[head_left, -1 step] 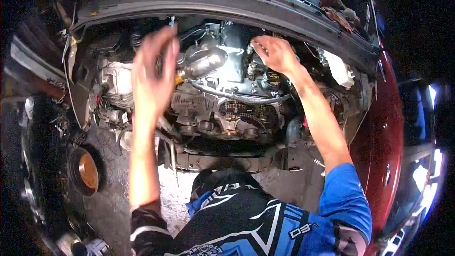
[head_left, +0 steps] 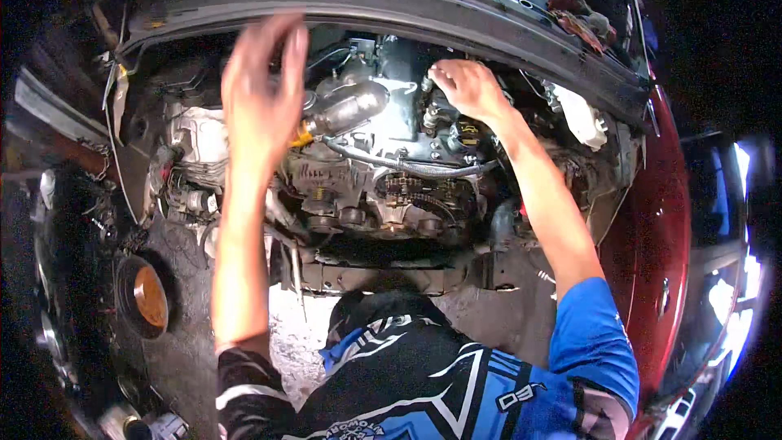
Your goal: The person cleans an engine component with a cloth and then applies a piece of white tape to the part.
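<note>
The left grip (head_left: 265,85) is wide, its thumb apart from its blurred fingers. The right grip (head_left: 472,90) has bent fingers; whether it holds anything cannot be determined. The engine (head_left: 395,145) lies below and between both grips. A clear, round-ended tube (head_left: 350,110) with a yellow collar lies on the engine side, just right of the left grip. A black cap (head_left: 467,135) is just below the right grip. A hose (head_left: 415,168) and a chain (head_left: 407,187) lie farther below it. A white reservoir (head_left: 578,118) is to its right.
</note>
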The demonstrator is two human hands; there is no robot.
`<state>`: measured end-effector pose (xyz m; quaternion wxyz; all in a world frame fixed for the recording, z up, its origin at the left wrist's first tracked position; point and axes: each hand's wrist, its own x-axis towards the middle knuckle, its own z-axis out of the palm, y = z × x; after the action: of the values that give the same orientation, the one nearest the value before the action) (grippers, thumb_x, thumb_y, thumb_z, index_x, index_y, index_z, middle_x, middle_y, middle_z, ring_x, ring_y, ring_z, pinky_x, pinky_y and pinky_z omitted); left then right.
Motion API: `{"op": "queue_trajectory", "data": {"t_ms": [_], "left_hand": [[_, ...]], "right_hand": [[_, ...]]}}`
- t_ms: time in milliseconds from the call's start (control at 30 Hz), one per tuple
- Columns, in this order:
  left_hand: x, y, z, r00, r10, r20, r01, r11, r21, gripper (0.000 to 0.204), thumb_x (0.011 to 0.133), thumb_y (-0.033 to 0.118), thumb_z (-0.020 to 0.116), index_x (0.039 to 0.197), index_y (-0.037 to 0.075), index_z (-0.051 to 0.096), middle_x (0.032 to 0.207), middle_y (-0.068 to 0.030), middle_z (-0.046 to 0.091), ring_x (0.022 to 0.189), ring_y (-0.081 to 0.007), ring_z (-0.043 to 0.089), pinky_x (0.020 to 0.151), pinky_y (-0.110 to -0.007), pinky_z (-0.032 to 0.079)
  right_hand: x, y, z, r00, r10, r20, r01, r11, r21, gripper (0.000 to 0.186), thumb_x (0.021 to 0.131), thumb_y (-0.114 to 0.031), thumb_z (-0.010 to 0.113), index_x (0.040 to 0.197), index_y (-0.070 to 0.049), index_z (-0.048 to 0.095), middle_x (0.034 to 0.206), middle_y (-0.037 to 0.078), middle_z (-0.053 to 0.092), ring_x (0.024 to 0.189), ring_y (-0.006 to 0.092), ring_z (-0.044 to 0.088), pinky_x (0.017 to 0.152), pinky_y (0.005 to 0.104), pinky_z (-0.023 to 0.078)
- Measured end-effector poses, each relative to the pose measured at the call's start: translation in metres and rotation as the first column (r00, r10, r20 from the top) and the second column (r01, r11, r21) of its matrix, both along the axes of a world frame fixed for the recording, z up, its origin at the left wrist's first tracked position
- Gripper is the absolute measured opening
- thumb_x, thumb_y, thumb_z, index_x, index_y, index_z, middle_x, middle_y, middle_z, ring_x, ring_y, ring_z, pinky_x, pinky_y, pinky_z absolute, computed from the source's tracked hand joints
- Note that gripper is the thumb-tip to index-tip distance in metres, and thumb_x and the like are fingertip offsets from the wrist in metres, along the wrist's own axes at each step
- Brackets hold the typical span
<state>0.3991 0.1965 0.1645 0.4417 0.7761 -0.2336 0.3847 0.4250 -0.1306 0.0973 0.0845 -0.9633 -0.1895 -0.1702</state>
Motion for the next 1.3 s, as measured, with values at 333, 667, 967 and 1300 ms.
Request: {"op": "queue_trajectory", "data": {"t_ms": [333,667,967,1300], "left_hand": [[0.131,-0.124,0.03,0.937,0.201,0.287,-0.212,0.977,0.006,0.054,0.091,0.024,0.058,0.139,0.005,0.041,0.134,-0.0258,0.043,0.127,-0.0434,0.038,0.108,-0.052,0.033],[0.143,-0.089,0.016,0.903,0.301,0.306,-0.338,0.938,0.074,0.05,0.09,0.018,0.055,0.136,0.003,0.043,0.128,-0.0233,0.049,0.124,-0.0411,0.041,0.106,-0.049,0.035],[0.144,-0.089,0.019,0.89,0.332,0.312,-0.361,0.932,0.041,0.048,0.089,0.017,0.054,0.134,0.003,0.045,0.126,-0.0224,0.05,0.122,-0.0397,0.043,0.104,-0.049,0.036],[0.141,-0.093,0.02,0.909,0.328,0.258,-0.345,0.938,0.026,0.048,0.088,0.018,0.056,0.133,0.005,0.046,0.129,-0.0233,0.048,0.124,-0.0395,0.043,0.105,-0.048,0.036]], "right_hand": [[0.089,-0.1,-0.116,0.648,-0.532,-0.545,0.389,0.846,-0.364,0.059,0.097,-0.047,0.033,0.13,-0.001,0.052,0.138,0.023,0.047,0.126,0.0392,0.049,0.107,0.0468,0.037],[0.118,-0.053,-0.125,0.83,-0.303,-0.469,0.037,0.867,-0.496,0.038,0.097,-0.027,0.039,0.102,0.003,0.062,0.101,0.022,0.067,0.096,0.0379,0.066,0.082,0.0489,0.053],[0.106,-0.054,-0.113,0.968,0.029,-0.248,-0.194,0.712,-0.675,0.026,0.095,-0.017,0.043,0.093,0.001,0.062,0.085,0.017,0.065,0.077,0.0297,0.064,0.073,0.0425,0.053],[0.113,-0.058,-0.114,0.885,-0.146,-0.442,-0.112,0.855,-0.507,0.034,0.097,-0.023,0.039,0.101,0.0,0.064,0.088,0.018,0.067,0.087,0.0346,0.067,0.079,0.0474,0.053]]}}
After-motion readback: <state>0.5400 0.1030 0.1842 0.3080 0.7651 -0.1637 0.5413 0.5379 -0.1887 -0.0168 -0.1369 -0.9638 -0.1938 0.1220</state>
